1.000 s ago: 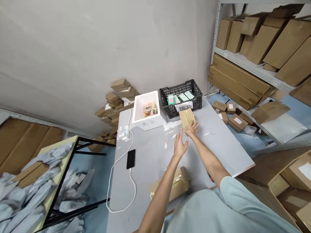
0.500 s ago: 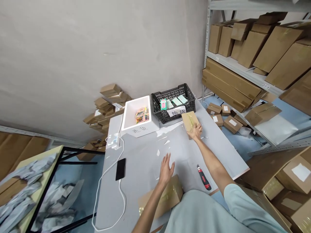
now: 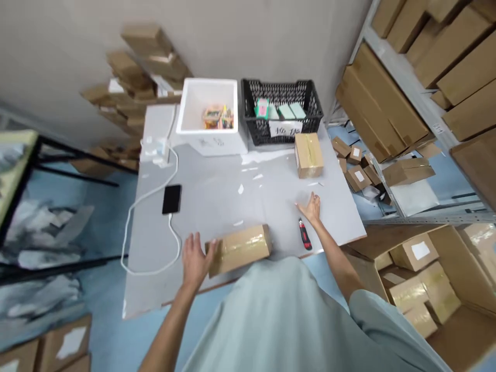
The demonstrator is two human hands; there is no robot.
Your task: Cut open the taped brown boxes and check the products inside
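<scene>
A long taped cardboard box (image 3: 241, 249) lies along the table's front edge, just in front of my body. My left hand (image 3: 197, 261) is at its left end, fingers spread, with the thumb at the box; whether it presses on it I cannot tell. My right hand (image 3: 311, 208) is open and holds nothing, over the right side of the table. Close below it lies a red and black utility knife (image 3: 305, 235). Farther back, a smaller taped cardboard box (image 3: 309, 155) stands in front of the black crate, apart from my right hand.
At the table's back are a white foam box (image 3: 213, 142) with small colourful packs and a black plastic crate (image 3: 284, 137) with small boxes. A phone (image 3: 171, 199) on a white cable lies left. Right stand a shelf (image 3: 411, 72) and a large open carton (image 3: 473, 289).
My right hand has let go of the smaller box and come back toward me. My left hand has moved to the long box's left end. The view has tilted down.
</scene>
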